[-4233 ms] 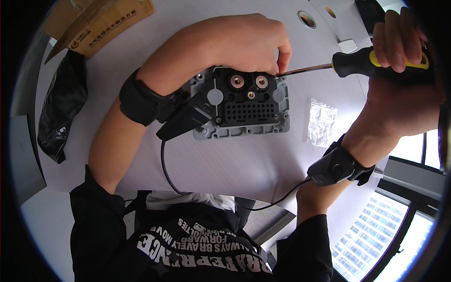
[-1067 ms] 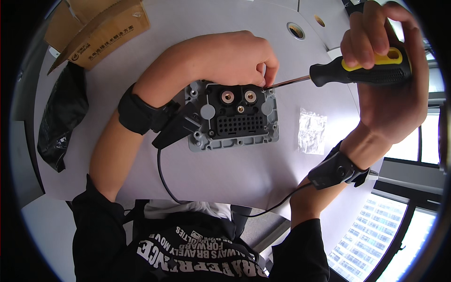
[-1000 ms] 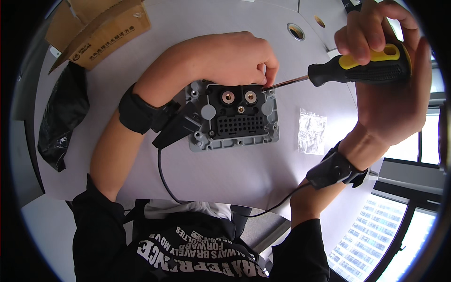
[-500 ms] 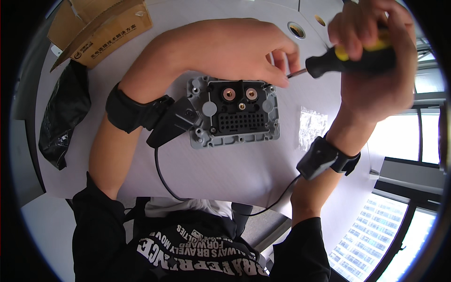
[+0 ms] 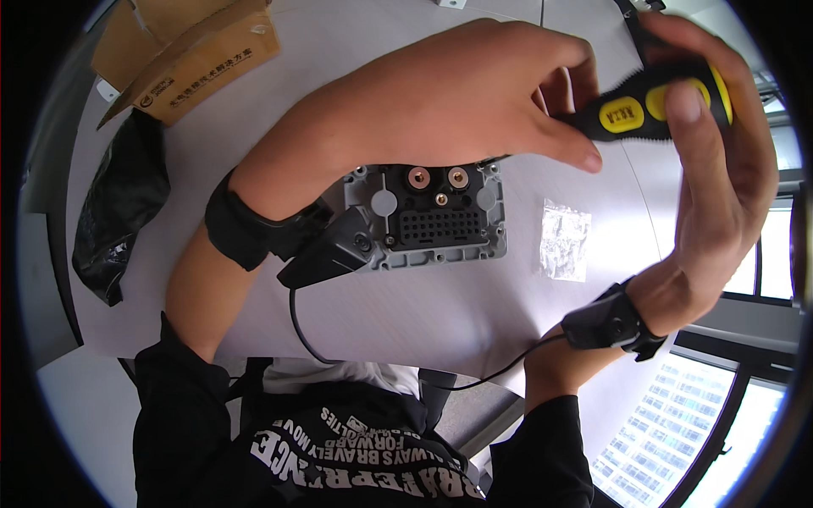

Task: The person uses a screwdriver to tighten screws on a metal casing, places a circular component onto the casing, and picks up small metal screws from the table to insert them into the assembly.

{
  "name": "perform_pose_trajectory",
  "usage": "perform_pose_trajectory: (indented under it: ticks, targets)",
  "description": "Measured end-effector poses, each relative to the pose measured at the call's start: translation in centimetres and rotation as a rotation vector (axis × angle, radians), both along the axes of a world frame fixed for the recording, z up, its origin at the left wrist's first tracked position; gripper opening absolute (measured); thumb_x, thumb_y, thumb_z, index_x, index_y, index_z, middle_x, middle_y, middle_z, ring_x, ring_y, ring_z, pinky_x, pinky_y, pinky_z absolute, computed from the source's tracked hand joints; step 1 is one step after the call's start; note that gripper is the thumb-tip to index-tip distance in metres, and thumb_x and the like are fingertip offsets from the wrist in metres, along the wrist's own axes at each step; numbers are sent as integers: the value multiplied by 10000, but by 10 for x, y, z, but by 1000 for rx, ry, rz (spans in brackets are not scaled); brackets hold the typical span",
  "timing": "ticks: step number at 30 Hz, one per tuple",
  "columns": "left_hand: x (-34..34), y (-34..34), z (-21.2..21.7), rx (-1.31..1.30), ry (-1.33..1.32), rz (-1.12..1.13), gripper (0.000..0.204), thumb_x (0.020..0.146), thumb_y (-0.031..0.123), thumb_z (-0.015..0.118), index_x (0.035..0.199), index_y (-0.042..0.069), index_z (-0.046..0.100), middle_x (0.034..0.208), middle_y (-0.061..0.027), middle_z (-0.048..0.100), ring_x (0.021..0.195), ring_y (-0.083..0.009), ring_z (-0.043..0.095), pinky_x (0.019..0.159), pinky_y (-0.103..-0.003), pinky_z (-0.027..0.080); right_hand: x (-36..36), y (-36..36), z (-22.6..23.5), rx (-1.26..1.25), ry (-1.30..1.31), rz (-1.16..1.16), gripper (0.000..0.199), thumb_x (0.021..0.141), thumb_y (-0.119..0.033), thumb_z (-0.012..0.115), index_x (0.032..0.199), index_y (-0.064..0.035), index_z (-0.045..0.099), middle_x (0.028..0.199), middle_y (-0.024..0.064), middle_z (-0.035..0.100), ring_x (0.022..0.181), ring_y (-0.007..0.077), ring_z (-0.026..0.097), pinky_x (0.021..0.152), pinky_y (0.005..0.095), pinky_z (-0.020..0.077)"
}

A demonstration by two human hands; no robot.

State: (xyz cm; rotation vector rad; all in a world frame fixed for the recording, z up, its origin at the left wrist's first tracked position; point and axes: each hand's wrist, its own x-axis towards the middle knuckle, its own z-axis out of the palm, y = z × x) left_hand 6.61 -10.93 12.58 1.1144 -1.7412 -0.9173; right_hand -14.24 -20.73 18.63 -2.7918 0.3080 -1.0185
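A black-and-yellow screwdriver (image 5: 637, 112) is held nearly level at the upper right. My right hand (image 5: 720, 169) is closed on its handle, the thumb lying along a yellow patch and the fingers round the butt end. My left hand (image 5: 508, 102) curls about the screwdriver's front end, thumb below and fingers above; its shaft is hidden there. Under my left hand and wrist sits a grey metal housing (image 5: 432, 256) with a black insert (image 5: 439, 225) that has two copper-coloured round terminals (image 5: 419, 178) and a grid of small holes. The housing's far edge is covered by my hand.
An open cardboard box (image 5: 203, 72) stands at the far left, with a black plastic bag (image 5: 118, 207) nearer me. A small clear plastic bag (image 5: 565, 241) lies right of the housing. Black wrist-worn devices (image 5: 326, 250) trail a cable (image 5: 301, 334) across the table's near edge.
The screwdriver's handle has turned to show its yellow patches, and its front end has come up to my left hand. My left hand has shifted right; my right hand has opened its grip somewhat.
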Motion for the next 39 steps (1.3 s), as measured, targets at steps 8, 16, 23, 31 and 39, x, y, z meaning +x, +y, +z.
perform_pose_trajectory:
  ticks: [8,16,23,31,39]
  targets:
    - [-12,-9,-15,-454,-130,172,478,805,323,842,1058,-47,676,902,-144,723,698,-241,683,680,-340,546,5,15,0,15,21,-172,377,945,-376,677,1169,-77,726,999,78,737,889,174,715,873,308,550]
    - [-10,-5,-15,-358,-67,213,505,836,271,813,1194,-42,643,927,-157,733,786,-262,728,732,-339,576,-14,1,5,-127,37,-11,405,970,-295,643,1311,-78,669,1176,134,727,1000,226,729,937,371,579]
    - [-14,-2,-5,-399,-72,156,519,851,273,794,1233,-30,616,989,-177,728,881,-300,731,825,-339,577,6,8,-3,-17,17,-146,425,1016,-396,548,1240,-66,695,1087,103,727,1000,184,709,870,285,544]
    - [-18,-5,-17,-372,38,147,573,850,263,795,1299,-17,573,968,-175,729,880,-303,734,828,-334,580,-22,13,20,-24,213,35,417,985,-129,565,1386,-18,582,1312,200,650,1202,314,655,1019,423,540]
    - [3,9,8,-228,230,-217,640,1008,130,645,1500,-53,279,1109,-247,660,1050,-269,678,950,-356,546,-6,26,8,-150,107,-142,470,979,-249,580,1382,-7,592,1300,204,658,1195,322,655,1041,458,508]
